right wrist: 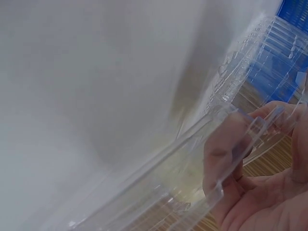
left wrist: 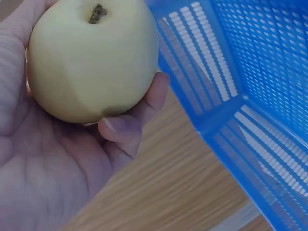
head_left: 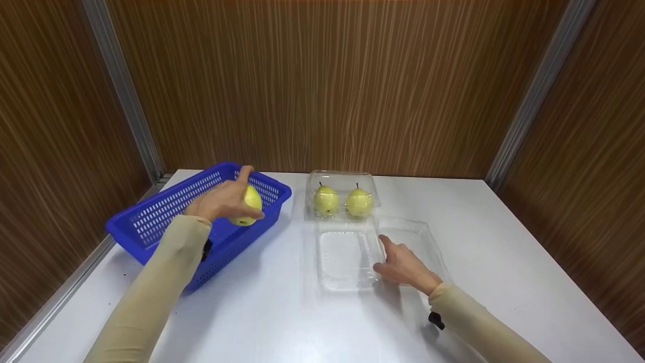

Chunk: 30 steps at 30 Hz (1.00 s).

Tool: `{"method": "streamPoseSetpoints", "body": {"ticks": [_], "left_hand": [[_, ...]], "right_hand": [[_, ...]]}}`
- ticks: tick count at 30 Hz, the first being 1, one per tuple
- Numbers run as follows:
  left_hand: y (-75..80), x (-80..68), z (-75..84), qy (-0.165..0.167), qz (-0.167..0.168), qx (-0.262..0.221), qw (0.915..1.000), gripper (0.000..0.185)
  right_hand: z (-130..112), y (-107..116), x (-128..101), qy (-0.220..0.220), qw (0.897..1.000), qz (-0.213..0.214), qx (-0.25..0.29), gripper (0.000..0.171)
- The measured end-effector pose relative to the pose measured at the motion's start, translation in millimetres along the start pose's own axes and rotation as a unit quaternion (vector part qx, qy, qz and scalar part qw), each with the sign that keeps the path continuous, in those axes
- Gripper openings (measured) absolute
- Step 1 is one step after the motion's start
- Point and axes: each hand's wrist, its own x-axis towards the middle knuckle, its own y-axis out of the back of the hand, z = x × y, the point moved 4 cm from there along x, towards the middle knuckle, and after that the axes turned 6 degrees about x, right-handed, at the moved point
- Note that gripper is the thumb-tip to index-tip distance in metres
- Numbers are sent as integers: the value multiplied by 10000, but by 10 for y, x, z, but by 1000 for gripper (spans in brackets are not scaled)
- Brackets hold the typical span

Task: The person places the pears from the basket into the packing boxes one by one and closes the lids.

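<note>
My left hand (head_left: 221,200) grips a yellow-green pear (head_left: 253,198) over the blue basket. In the left wrist view, the pear (left wrist: 94,60) lies against the palm with fingers curled under it. My right hand (head_left: 404,266) holds an opened clear plastic container (head_left: 347,259) where its base meets its lid (head_left: 410,234). Through the plastic, the right wrist view shows curled fingers (right wrist: 224,154) at the edge. Behind it, two pears (head_left: 326,200) with stems sit in another clear container (head_left: 342,179).
The blue perforated basket (head_left: 237,244) stands at the left of the white table (head_left: 282,322); my left arm hides part of its inside. Wood-grain panels (head_left: 322,85) enclose the back and both sides, with metal posts (head_left: 541,91) in the corners.
</note>
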Motion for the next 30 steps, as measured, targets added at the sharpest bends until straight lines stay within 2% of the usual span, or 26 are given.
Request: {"method": "streamPoseSetpoints", "body": {"ticks": [5,11,17,20,26,30], "left_hand": [[-32,88,249,-312,94,126,9994,108],[-165,153,562,-1170,249,227,9926,89],[-351,143,889,-1969,276,-186,9798,86],[-485,143,1019,-2084,212,-315,9773,84],[-795,159,1185,-2092,-103,-537,9763,73],[-910,172,1274,-2277,7,-495,9725,74]], "right_hand": [[-2,5,-8,-61,10000,13,-2,75],[-17,15,-9,-88,9999,48,-103,74],[-35,-11,8,-124,9999,36,-50,76],[-40,-15,19,-127,9999,50,-62,75],[-64,-19,42,-182,9997,-3,-133,75],[-77,-19,45,-236,9996,-39,-133,76]]}}
